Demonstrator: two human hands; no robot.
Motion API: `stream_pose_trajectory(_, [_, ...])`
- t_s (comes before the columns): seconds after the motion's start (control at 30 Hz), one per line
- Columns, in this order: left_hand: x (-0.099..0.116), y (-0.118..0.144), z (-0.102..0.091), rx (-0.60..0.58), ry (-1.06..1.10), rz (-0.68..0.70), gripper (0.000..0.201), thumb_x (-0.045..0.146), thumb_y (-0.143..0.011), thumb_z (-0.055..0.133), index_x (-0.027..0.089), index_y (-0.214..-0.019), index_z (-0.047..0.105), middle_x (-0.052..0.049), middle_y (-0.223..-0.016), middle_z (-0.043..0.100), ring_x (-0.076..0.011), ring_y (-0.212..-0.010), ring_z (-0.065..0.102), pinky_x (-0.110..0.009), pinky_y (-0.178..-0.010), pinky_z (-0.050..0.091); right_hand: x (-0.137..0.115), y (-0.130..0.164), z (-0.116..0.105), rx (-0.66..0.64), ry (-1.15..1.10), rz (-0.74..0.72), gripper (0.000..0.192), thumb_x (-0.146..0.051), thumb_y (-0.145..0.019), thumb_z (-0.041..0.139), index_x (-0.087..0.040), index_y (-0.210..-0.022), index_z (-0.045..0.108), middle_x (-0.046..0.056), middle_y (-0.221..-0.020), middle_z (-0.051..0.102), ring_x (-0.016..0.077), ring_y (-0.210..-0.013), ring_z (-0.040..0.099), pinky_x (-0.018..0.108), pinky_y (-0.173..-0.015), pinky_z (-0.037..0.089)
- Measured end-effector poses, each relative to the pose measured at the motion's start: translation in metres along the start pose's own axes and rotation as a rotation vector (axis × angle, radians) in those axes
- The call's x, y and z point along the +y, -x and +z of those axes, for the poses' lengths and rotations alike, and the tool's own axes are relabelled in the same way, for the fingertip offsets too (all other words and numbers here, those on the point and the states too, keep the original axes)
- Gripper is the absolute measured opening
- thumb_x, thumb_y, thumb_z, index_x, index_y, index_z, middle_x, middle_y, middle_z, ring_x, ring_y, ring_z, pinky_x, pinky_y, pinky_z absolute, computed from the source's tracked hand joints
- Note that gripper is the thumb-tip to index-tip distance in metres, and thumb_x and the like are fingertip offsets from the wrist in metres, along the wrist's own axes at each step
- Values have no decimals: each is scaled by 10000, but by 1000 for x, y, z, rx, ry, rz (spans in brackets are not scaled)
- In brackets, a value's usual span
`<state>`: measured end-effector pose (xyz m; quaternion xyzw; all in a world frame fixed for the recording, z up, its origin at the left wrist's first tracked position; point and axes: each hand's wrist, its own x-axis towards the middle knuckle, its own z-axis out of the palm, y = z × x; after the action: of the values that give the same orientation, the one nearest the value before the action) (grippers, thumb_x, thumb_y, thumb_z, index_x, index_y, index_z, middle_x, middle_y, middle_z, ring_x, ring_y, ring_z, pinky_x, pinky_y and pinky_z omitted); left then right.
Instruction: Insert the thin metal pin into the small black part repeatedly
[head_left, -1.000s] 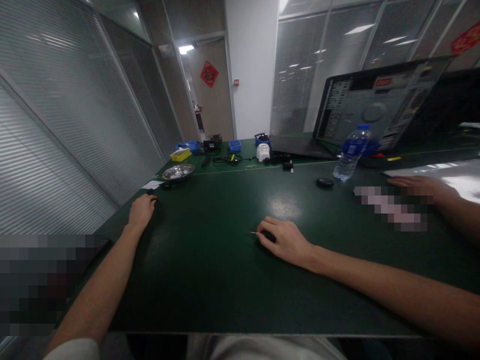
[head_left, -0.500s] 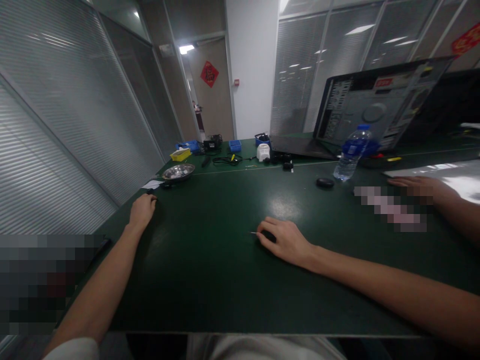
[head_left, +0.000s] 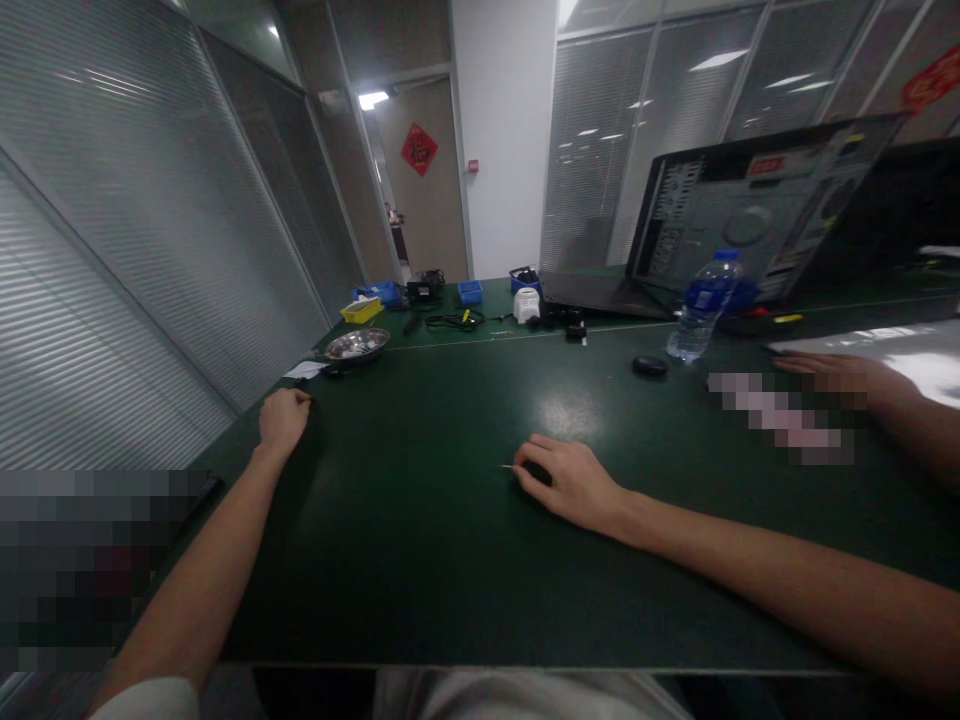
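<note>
My left hand (head_left: 285,420) is closed at the table's left edge. A small dark thing (head_left: 301,383) shows just beyond its fingers, and whatever they hold is hidden. My right hand (head_left: 570,482) rests on the middle of the green table (head_left: 405,560), with thumb and forefinger pinched on a thin, pale, stick-like piece (head_left: 507,466). Its tip points left, and it is too small to name exactly. Ahead of the left hand are a white paper (head_left: 304,370) and a round metal dish (head_left: 357,346) with small things in it.
Another person's hand (head_left: 840,375) lies at the right by a white sheet (head_left: 915,350). A water bottle (head_left: 699,310) stands near a black oval object (head_left: 649,366). An open computer case (head_left: 739,215), blue bins (head_left: 470,292), a yellow tray (head_left: 361,309) and cables (head_left: 450,321) line the back.
My left hand has shifted very slightly to the left. The right hand and the piece in it stay in place.
</note>
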<state>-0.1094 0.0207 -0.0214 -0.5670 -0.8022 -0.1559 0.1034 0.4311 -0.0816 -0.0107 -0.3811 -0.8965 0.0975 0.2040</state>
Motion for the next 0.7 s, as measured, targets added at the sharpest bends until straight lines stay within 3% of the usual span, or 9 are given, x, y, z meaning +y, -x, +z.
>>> stream_pose_trajectory(0.17, [-2,-3,-1,-18,108,-89,275,280,-881,628,144,-1073,770,-144,-1111,757,-307,-1040,687,-366,-890,519,-1,0,-2,-16,-3,10,215,-349,-1029,513,-220,-1064,682,30,-999,664,149,-779,618,278,-660,421])
stream_pose_trajectory(0.27, [15,-2,-6,-87,199,-14,206,278,-871,665,188,-1011,787,-89,-1072,777,-266,-1004,701,-337,-898,510,-1,0,-2,-9,-10,6,221,-359,-1032,512,-219,-1066,680,30,-1000,663,146,-769,613,276,-652,417])
stream_pose_trajectory(0.33, [40,5,-12,-175,287,76,161,289,-857,698,215,-961,797,-56,-1048,783,-244,-980,707,-321,-886,512,0,0,-2,-9,-8,4,217,-358,-1031,514,-222,-1069,678,28,-998,662,147,-767,612,275,-649,413])
stream_pose_trajectory(0.43, [97,33,-23,-331,450,276,141,310,-851,727,231,-944,798,-40,-1062,775,-229,-991,700,-319,-875,518,0,0,-1,-10,-4,5,214,-357,-1032,510,-227,-1076,673,26,-999,660,149,-770,611,276,-654,409])
stream_pose_trajectory(0.6, [197,119,-44,-601,782,699,175,356,-889,719,200,-955,760,-45,-1013,747,-185,-911,680,-304,-814,514,0,0,0,-1,13,12,201,-345,-1022,518,-226,-1064,675,28,-979,656,148,-756,598,274,-660,396])
stream_pose_trajectory(0.7, [230,162,-52,-674,856,807,181,353,-894,723,188,-967,738,-38,-977,727,-159,-836,643,-282,-754,492,0,0,1,2,27,14,183,-340,-1004,542,-234,-1054,682,24,-975,654,148,-755,593,269,-648,379])
